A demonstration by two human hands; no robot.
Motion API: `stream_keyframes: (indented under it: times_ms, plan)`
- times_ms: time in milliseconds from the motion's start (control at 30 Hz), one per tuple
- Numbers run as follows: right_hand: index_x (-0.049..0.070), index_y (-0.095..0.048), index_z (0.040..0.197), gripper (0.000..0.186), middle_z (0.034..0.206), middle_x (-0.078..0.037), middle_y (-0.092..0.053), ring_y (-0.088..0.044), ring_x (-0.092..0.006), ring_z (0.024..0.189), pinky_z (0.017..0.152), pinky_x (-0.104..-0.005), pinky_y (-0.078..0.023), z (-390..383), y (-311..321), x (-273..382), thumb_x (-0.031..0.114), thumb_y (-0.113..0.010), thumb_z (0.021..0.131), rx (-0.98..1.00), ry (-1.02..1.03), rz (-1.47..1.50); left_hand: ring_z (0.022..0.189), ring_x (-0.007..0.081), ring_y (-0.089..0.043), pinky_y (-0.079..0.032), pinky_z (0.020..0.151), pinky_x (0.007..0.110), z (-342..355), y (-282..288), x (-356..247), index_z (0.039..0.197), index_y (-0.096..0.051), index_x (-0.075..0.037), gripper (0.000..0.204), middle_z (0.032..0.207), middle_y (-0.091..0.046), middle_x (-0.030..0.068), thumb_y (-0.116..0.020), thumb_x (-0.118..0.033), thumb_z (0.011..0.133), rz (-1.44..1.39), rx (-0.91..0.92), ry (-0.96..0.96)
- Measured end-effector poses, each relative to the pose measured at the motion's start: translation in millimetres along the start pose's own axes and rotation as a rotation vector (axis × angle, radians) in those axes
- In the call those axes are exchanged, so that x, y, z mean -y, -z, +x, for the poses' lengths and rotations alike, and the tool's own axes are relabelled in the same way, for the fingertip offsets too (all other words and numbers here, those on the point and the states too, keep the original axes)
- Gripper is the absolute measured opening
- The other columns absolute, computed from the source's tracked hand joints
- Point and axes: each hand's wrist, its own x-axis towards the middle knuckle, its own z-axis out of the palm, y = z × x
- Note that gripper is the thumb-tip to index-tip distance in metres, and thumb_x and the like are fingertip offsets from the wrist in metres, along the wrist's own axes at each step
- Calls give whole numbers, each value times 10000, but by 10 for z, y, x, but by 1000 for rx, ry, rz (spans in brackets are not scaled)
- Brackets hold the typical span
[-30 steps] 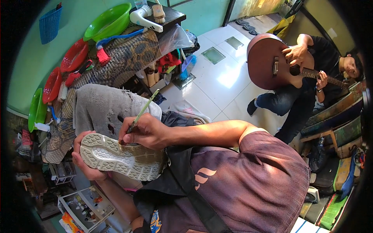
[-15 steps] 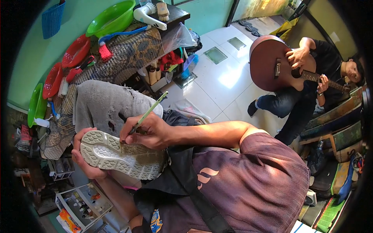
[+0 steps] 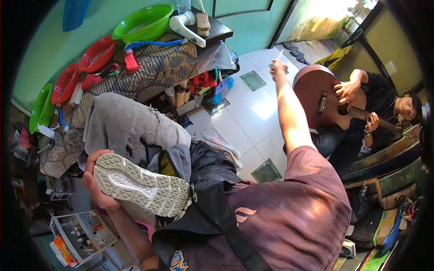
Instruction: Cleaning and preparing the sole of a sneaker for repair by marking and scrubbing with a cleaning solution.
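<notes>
My left hand (image 3: 97,185) is wrapped around the toe end of a shoe (image 3: 142,185), whose pale, studded sole faces up over my lap. The heel end rests close to my black apron (image 3: 203,212). My right arm reaches far out toward the doorway, away from the shoe. At its end my right hand (image 3: 279,67) is closed around a slim, pale pen-like stick (image 3: 280,54), whose tip points up and away. The stick's exact kind is too small to make out. A grey cloth (image 3: 122,122) with holes covers my knee.
A person plays a brown guitar (image 3: 316,97) at the right, close to my outstretched arm. Green (image 3: 142,22) and red basins (image 3: 97,53), brushes and a white electric scrubber (image 3: 186,29) sit on the bench at the left. A small rack (image 3: 83,237) stands at lower left.
My right hand has left the sole and swung up and away toward the doorway, still holding the stick. My left hand keeps the shoe nearly in place. The view has shifted slightly.
</notes>
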Motion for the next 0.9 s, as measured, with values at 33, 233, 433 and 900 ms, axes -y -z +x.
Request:
stream_keyframes:
  times_ms: [33, 233, 433, 900]
  plan:
    - [71, -652, 850, 163, 552, -35, -457, -433, -116, 426, 389, -303, -344, 220, 149, 43, 159, -556, 947, -81, -54, 81, 925, 211, -631, -487, 847, 341, -3, -13, -6, 1162, -595, 33, 700, 1020, -652, 127, -276, -575, 1027, 17, 11, -5]
    - [84, -453, 761, 178, 552, -65, -445, -419, -173, 429, 427, -315, -311, 449, 547, 153, 131, -449, 933, 119, -302, 512, 915, 243, -642, -484, 850, 335, 10, -64, -28, 1123, -612, 73, 728, 1007, -665, 180, -280, -562, 997, 49, -29, 10]
    - [103, -346, 752, 196, 562, -37, -332, -330, -148, 424, 404, -317, -248, 146, 487, 251, 50, -366, 940, -171, -258, 644, 913, 244, -646, -487, 849, 338, 6, -43, -17, 1128, -611, 69, 720, 1000, -668, 172, -285, -559, 994, 60, -49, 23]
    - [104, -302, 718, 230, 576, -22, -321, -287, -145, 419, 406, -298, -214, -40, 550, -303, 117, -332, 946, -173, -342, 710, 875, 214, -637, -483, 807, 315, 16, -47, -2, 1123, -610, 67, 715, 983, -661, 150, -280, -557, 1011, 46, -26, -5]
